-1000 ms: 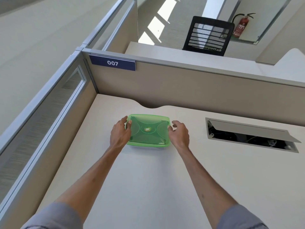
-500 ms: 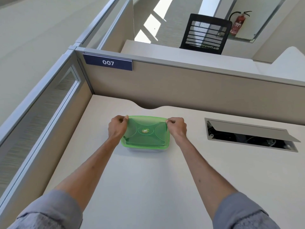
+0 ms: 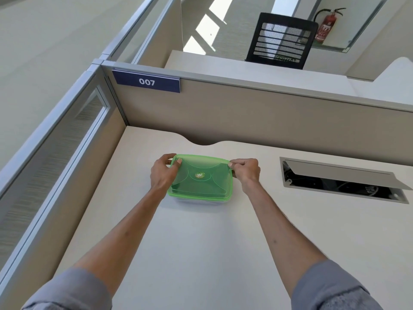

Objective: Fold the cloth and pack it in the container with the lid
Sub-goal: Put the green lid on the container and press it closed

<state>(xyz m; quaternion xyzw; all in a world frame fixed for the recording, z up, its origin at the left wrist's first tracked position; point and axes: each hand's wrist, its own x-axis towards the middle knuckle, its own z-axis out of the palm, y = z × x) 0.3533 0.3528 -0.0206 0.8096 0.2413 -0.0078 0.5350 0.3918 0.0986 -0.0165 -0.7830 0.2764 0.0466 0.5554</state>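
Observation:
A clear container (image 3: pixel 196 202) with a translucent green lid (image 3: pixel 201 177) stands on the beige desk. A round sticker marks the lid's middle. My left hand (image 3: pixel 161 173) pinches the lid's far left corner. My right hand (image 3: pixel 245 170) pinches its far right corner. The far edge of the lid looks tilted up a little, while its near edge sits on the container. No cloth shows in this view; the container's inside is hidden under the lid.
The desk (image 3: pixel 201 253) is boxed in by a partition (image 3: pixel 245 113) at the back and a glazed panel (image 3: pixel 55 153) on the left. An open cable hatch (image 3: pixel 339 180) is sunk into the desk to the right of the container.
Both hands went from the container's sides to the lid's far corners and closed on them. The lid's far edge has risen slightly.

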